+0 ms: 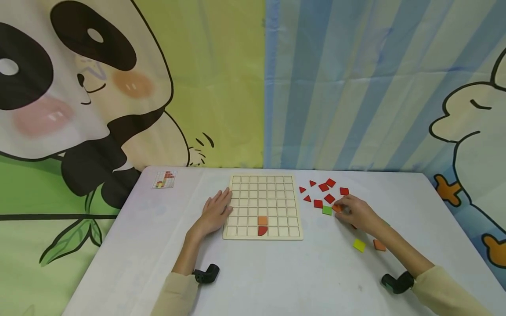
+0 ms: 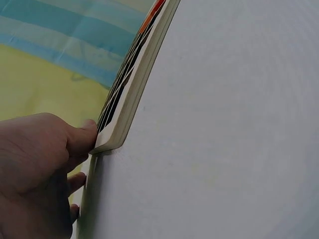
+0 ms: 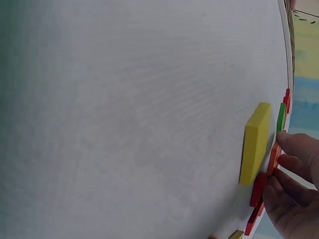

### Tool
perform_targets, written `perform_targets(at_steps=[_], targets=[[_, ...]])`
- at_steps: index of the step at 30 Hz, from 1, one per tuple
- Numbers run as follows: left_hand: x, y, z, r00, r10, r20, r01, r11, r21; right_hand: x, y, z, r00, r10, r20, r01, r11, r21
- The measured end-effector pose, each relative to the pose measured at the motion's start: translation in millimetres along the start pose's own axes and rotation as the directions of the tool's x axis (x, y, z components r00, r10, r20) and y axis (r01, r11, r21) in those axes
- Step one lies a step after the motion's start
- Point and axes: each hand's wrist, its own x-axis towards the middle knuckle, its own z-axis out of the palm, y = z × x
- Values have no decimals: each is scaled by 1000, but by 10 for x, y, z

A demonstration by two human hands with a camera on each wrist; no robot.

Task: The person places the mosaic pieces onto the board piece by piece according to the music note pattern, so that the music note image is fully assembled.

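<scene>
My left hand (image 1: 215,213) rests along the left edge of a wooden grid board (image 1: 242,237), fingers fairly straight. In the left wrist view its thumb (image 2: 82,138) lies at the board's corner. Two pieces sit in the grid near its front: an orange square (image 1: 262,220) and, just below, a red quarter-circle piece (image 1: 262,231). To the right of the board, my right hand (image 1: 359,213) pinches an orange tile (image 3: 273,158) between thumb and fingers, low over the table. A green square tile (image 1: 327,210) lies right beside those fingertips.
Red squares (image 1: 330,199) and small red triangles (image 1: 307,199) are scattered right of the board. Closer to me lie a yellow tile (image 1: 359,245) and another orange tile (image 1: 379,245). A printed pattern card (image 1: 164,180) lies at the table's back left, before a cartoon curtain.
</scene>
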Motion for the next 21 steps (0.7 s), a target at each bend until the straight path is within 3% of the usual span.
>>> perform_targets(at_steps=[21], targets=[[13, 22, -23, 1000, 15, 19, -14, 1000, -13, 42, 17, -35, 999, 19, -38, -20, 1000, -9]])
